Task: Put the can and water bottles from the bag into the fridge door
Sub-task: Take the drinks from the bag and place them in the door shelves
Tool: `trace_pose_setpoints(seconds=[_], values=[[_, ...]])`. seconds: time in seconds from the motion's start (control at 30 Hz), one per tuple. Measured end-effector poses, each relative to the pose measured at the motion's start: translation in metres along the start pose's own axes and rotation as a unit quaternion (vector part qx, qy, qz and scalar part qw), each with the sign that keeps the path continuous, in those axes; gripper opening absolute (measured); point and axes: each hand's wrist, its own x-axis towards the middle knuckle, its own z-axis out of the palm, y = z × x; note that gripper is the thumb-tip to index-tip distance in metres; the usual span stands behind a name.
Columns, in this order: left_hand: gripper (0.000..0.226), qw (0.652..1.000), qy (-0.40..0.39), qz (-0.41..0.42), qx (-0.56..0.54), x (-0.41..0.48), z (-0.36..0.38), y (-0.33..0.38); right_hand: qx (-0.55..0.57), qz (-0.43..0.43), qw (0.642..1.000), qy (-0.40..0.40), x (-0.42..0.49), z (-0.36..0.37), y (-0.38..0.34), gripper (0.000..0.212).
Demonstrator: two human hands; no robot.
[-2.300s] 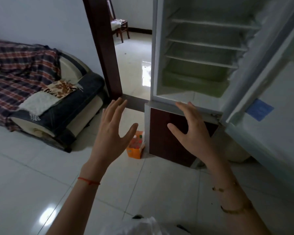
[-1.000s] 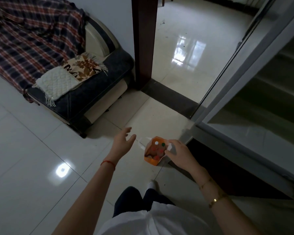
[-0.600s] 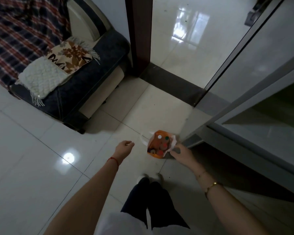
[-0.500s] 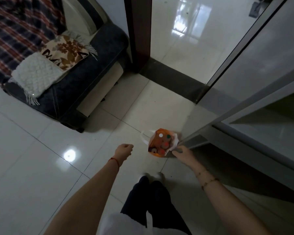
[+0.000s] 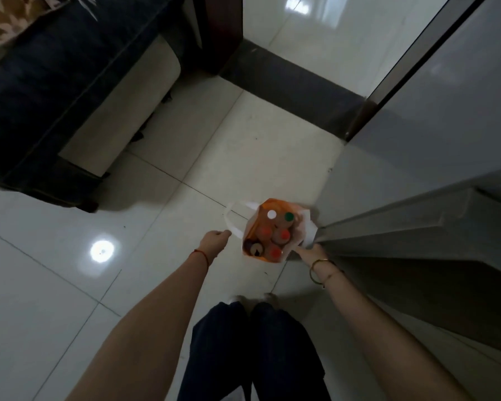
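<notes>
An orange bag (image 5: 255, 227) with white handles stands on the tiled floor beside the fridge. Inside it I see bottle caps from above: a white cap (image 5: 271, 214), a green cap (image 5: 289, 217), several orange-red caps (image 5: 284, 235), and a can's top (image 5: 255, 249) at the near left. My left hand (image 5: 214, 240) hovers just left of the bag, fingers curled, close to the white handle (image 5: 232, 224). My right hand (image 5: 308, 251) is at the bag's near right corner, touching its edge; its fingers are mostly hidden.
The fridge's grey body and open door (image 5: 417, 221) fill the right side. A dark sofa (image 5: 70, 96) stands at the upper left. A dark threshold (image 5: 287, 73) crosses the doorway ahead. My legs (image 5: 255, 342) are directly below.
I have bent lower over the bag, so it looks larger. Both hands have closed in on it; the right hand stays at its edge and the left has come nearer the handle.
</notes>
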Motion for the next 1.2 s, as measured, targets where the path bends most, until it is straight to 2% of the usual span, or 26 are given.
trace_pose_setpoints(seconds=[0.07,0.13,0.2,0.27,0.37,0.4,0.47,0.53,0.6,0.63,0.73,0.8,0.83,0.93,1.03,1.2], values=[[0.033,0.999,-0.013,-0.031,-0.037,0.032,0.012,-0.005,0.014,0.013,1.000,0.024,0.030,0.014,0.011,0.040],[0.058,0.993,-0.034,-0.068,-0.095,0.055,0.022,-0.009,0.039,0.009,0.998,0.048,0.052,0.027,0.020,0.040],[0.071,0.984,-0.053,-0.084,-0.146,0.073,0.030,-0.011,0.062,-0.005,0.996,0.064,0.069,0.039,0.028,0.040],[0.072,0.976,-0.074,-0.082,-0.188,0.091,0.036,-0.011,0.075,-0.027,0.994,0.070,0.084,0.048,0.031,0.034],[0.057,0.960,-0.106,-0.056,-0.254,0.107,0.041,-0.004,0.096,-0.038,0.991,0.079,0.099,0.053,0.031,0.014],[0.056,0.959,-0.107,-0.054,-0.257,0.110,0.041,-0.002,0.106,-0.042,0.990,0.085,0.102,0.053,0.031,0.014],[0.071,0.962,-0.102,-0.074,-0.243,0.112,0.040,0.000,0.126,-0.047,0.987,0.092,0.100,0.049,0.026,0.021],[0.087,0.962,-0.104,-0.114,-0.224,0.118,0.041,0.000,0.151,-0.046,0.984,0.087,0.096,0.043,0.019,0.022],[0.093,0.954,-0.113,-0.160,-0.225,0.127,0.044,-0.007,0.156,-0.053,0.983,0.083,0.100,0.041,0.015,0.017],[0.086,0.947,-0.123,-0.167,-0.244,0.131,0.046,-0.011,0.154,-0.062,0.983,0.079,0.103,0.042,0.014,0.013],[0.036,0.926,-0.121,-0.119,-0.337,0.129,0.050,-0.007,0.146,-0.080,0.983,0.076,0.106,0.042,0.009,0.010],[0.017,0.911,-0.099,-0.080,-0.393,0.117,0.045,0.002,0.133,-0.073,0.985,0.086,0.104,0.040,0.006,0.019],[0.010,0.915,-0.082,-0.054,-0.392,0.111,0.040,0.010,0.128,-0.068,0.985,0.093,0.102,0.037,0.005,0.025],[0.005,0.943,-0.068,0.002,-0.326,0.083,0.020,0.038,0.081,-0.050,0.990,0.100,0.089,0.030,0.003,0.032],[0.009,0.982,-0.043,0.020,-0.185,0.050,0.015,0.051,0.059,-0.019,0.994,0.086,0.073,0.027,0.003,0.032],[0.005,0.988,-0.043,0.084,-0.121,-0.001,0.027,0.048,0.021,-0.017,0.997,0.075,0.042,0.015,-0.004,0.025]])
